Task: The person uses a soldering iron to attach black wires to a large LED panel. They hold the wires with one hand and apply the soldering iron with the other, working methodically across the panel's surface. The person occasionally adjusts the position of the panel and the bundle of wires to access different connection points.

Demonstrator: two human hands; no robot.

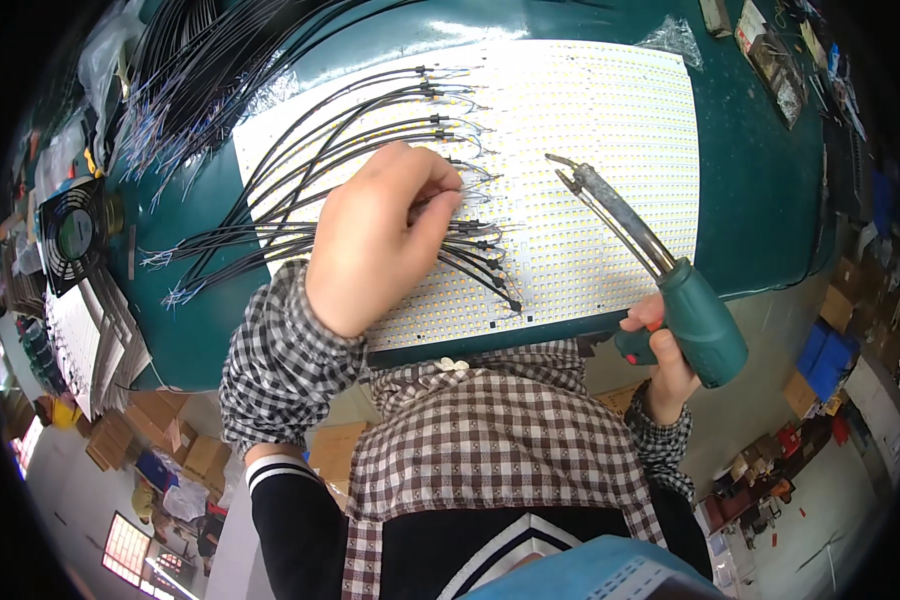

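Green table (770, 200); left hand (375, 240) pinched, contents unclear; right hand (672, 376) clasps soldering gun (705, 325).

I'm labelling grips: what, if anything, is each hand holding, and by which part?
The right hand holds a soldering gun by its green grip. The left hand is over black cables; whether it holds one cannot be told.
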